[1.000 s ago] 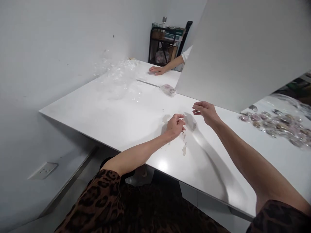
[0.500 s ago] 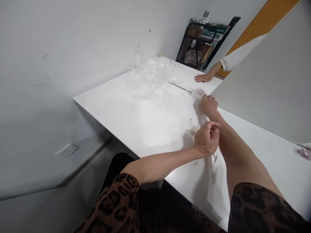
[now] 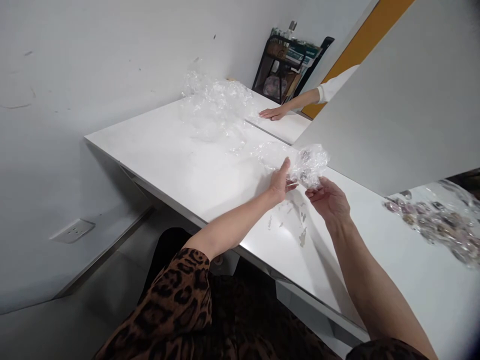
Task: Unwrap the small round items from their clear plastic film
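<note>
A crumpled clear plastic bag (image 3: 312,162) lies in front of my hands, with something darker showing faintly inside it. My left hand (image 3: 280,182) is at the bag's left side, thumb raised and fingers apart. The fingers of my right hand (image 3: 330,201) are curled and pressed together at the bag's near edge. Whether the left fingers touch the plastic is hard to see.
A heap of clear plastic wrap (image 3: 221,102) rests on the white table (image 3: 157,150) by the wall. Another person's hand (image 3: 273,114) lies flat behind a grey divider (image 3: 382,110). Several small wrapped packets (image 3: 442,220) are at the right. A dark cart (image 3: 279,62) stands beyond.
A crumpled clear bag is now before my hands. My left hand has moved left and up and its fingers have spread; my right hand has turned and come nearer. The view has shifted right.
</note>
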A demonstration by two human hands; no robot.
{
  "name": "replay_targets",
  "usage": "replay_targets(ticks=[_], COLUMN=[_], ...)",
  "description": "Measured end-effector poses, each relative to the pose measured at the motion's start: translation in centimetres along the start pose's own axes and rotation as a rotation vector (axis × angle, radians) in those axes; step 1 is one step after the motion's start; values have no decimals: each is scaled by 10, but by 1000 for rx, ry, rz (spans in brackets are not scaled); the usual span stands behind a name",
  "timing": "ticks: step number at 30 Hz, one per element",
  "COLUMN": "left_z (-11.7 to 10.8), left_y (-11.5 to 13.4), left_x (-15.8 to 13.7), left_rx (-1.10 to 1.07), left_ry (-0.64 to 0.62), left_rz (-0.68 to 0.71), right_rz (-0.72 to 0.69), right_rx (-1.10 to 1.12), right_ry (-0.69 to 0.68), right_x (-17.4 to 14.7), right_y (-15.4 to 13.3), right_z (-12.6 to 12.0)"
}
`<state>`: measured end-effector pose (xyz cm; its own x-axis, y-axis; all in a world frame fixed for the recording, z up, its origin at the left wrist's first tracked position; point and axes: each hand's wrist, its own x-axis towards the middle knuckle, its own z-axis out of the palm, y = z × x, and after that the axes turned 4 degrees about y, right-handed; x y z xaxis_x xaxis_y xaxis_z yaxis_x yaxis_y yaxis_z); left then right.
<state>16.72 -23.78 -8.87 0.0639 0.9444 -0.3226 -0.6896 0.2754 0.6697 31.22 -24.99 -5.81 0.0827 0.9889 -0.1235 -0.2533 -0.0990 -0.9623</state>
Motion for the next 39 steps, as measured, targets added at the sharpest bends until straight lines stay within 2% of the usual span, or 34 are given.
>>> replay_targets(ticks=[2, 4, 6, 8, 15, 21, 26, 30, 33, 37, 39], left_z=[-1, -2, -2, -3, 3, 7, 4, 1, -4, -12, -13], left_y=[3, 5, 6, 6, 6, 13, 22, 25, 26, 22, 18], left_x=[-2, -4, -6, -8, -17, -26, -33, -29, -21, -12, -11], left_rx=[-109, -125, -79, -44, 97, 221, 366, 416, 422, 452, 484], left_ry=[-91, -55, 7, 7, -137, -232, -375, -304, -276, -294, -262], left_rz=[-98, -105, -50, -3, 37, -52, -178, -166, -156, -138, -119], right_rz=[62, 101, 91, 38, -155, -274, -305, -200, -136, -159, -173], right_rx=[27, 21, -4, -23, -18, -183, -97, -16, -2, 4, -4], right_ry=[-10, -7, 17, 39, 91, 96, 135, 218, 219, 170, 128], right_x=[-20, -28, -29, -26, -27, -31, -26, -19, -14, -13, -19], right_y=[6, 14, 23, 30, 39, 28, 20, 21, 23, 20, 15], right_z=[-7, -12, -15, -18, -26, -32, -38, -44, -47, -46, -44])
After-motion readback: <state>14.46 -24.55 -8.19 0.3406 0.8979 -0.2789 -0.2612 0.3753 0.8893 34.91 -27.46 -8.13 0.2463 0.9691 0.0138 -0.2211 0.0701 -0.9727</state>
